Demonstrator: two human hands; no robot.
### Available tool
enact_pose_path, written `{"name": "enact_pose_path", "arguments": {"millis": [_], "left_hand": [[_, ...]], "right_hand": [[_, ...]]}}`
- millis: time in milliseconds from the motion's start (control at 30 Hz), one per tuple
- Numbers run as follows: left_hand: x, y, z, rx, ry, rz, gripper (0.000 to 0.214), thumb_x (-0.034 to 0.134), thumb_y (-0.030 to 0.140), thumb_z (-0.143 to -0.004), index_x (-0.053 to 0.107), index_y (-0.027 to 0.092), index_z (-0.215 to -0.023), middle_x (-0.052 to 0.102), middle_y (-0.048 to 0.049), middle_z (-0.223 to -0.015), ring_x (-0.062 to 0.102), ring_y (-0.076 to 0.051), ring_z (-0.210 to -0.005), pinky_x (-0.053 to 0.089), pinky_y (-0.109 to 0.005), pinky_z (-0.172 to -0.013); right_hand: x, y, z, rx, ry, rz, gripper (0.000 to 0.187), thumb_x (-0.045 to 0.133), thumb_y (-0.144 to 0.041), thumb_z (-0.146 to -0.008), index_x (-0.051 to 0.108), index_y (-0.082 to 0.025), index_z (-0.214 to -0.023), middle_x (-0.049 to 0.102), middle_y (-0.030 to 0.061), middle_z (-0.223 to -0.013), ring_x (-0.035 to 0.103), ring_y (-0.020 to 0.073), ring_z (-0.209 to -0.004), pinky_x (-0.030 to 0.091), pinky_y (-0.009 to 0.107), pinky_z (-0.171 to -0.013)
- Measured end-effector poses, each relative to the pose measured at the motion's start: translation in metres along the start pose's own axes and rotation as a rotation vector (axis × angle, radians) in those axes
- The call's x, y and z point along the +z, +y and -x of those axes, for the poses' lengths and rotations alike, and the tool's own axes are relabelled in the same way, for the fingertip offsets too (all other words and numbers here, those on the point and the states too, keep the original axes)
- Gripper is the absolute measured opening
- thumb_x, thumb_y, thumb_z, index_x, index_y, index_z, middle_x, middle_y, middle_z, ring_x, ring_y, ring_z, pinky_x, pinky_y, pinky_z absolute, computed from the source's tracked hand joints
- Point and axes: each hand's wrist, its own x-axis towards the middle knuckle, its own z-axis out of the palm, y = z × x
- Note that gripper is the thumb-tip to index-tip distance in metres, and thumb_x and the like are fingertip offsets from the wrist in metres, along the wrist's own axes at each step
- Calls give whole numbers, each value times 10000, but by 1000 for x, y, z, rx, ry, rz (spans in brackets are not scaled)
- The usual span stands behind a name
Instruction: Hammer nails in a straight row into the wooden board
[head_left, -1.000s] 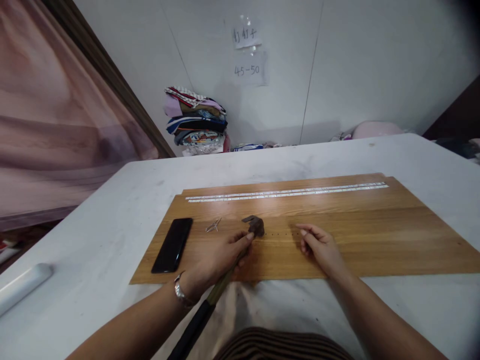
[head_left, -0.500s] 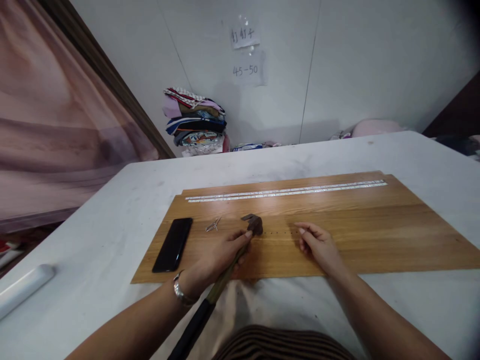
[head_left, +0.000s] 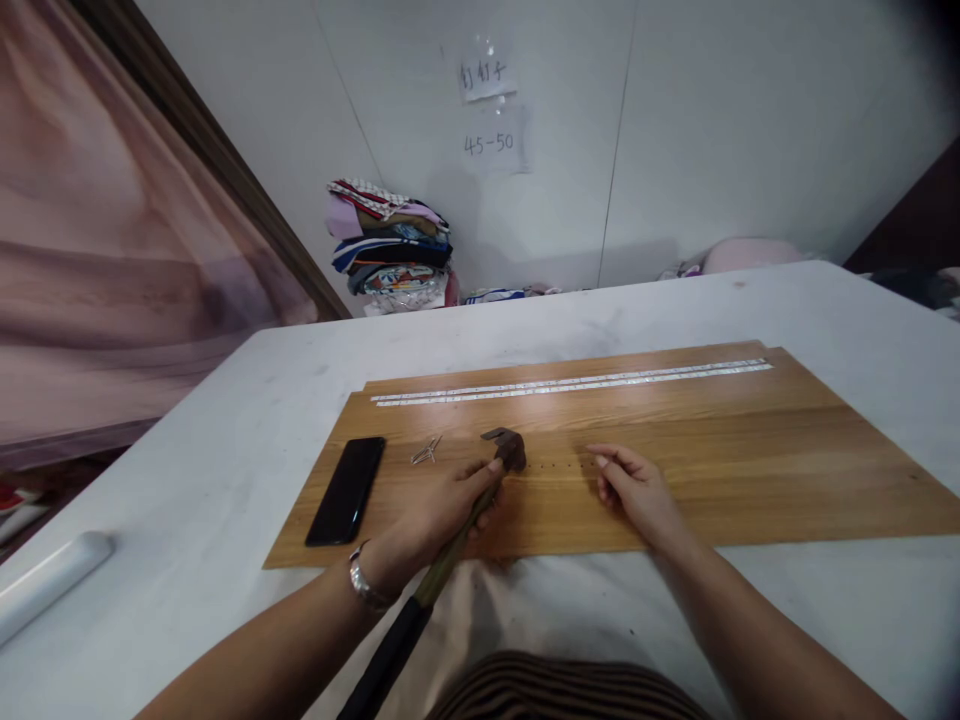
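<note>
My left hand [head_left: 457, 505] is wrapped around a claw hammer [head_left: 439, 572], gripping its shaft just below the dark, rusty-looking head, while the black grip points down toward my body. Under the hammer lies a wooden board [head_left: 712, 470], with a row of small dark dots [head_left: 553, 465] running across its middle. At the right end of that row rests my right hand [head_left: 634, 490], index finger stretched out, thumb beside it and the other fingers curled; nothing shows in it. A small pile of nails [head_left: 426, 450] lies on the board to the left of the hammer head.
A black phone [head_left: 345, 490] lies at the board's left end. Two pale measuring strips [head_left: 570, 383] run along its far side. The white table [head_left: 300, 360] carries a white rounded object [head_left: 56, 580] at left. Folded clothes [head_left: 394, 245] are stacked against the wall.
</note>
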Motion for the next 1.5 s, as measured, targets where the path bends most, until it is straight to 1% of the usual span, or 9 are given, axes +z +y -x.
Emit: {"name": "enact_pose_path", "arguments": {"millis": [200,367,600,833,1033,1233,1400,1500], "left_hand": [[-1,0,-1,-5,-4,16,456,530,611,-833,542,162,-910,525,15,-735,424,-45,-461,287,-182,-391],[-2,1,0,7,-7,25,436,527,600,-841,540,174,-932,531,18,-729,417,-45,-449,274,-182,-383],[0,0,-2,-7,0,-35,437,495,609,-853,528,174,-832,473,39,-632,396,-54,-439,285,-193,-381],[-1,2,0,17,-9,10,442,521,598,-843,553,174,-965,532,16,-756,410,-41,-456,278,-185,-386],[-1,-1,-2,7,0,-34,447,511,611,-841,541,171,-905,505,24,-723,409,-49,-464,292,-191,-387],[0,0,-1,8,-13,-39,425,492,586,-861,543,166,-906,503,26,-709,410,-48,-470,294,-190,-397],[-1,-1,-1,25,-12,-18,423,508,582,-859,553,167,-922,523,16,-729,416,-47,-472,295,-194,-397],[-1,-1,-1,15,-4,-24,427,512,593,-854,549,169,-886,513,24,-694,414,-51,-470,300,-192,-393]], "right_hand": [[-1,4,-1,-20,-11,4,421,675,-461,-693,679,-146,-973,534,-53,-472,442,95,-415,300,207,-401],[-1,4,-1,-17,-10,-19,423,690,-456,-681,676,-144,-965,529,-57,-469,441,91,-418,301,204,-411],[1,0,0,0,0,-25,435,702,-469,-648,679,-145,-938,530,-55,-458,439,91,-410,301,203,-408],[0,0,1,7,-2,-11,444,690,-478,-656,671,-148,-951,525,-59,-467,429,91,-407,291,205,-398],[-1,2,0,-10,-11,4,443,678,-476,-674,672,-147,-969,527,-55,-469,432,95,-413,298,210,-400],[1,-1,0,-13,1,11,437,688,-489,-652,678,-156,-935,530,-51,-478,452,100,-418,320,218,-413],[1,0,1,-8,8,8,430,691,-475,-655,675,-150,-936,537,-48,-480,446,98,-417,312,213,-409],[0,1,1,-15,3,4,425,685,-472,-666,676,-149,-943,532,-50,-476,438,98,-413,304,211,-402]]}}
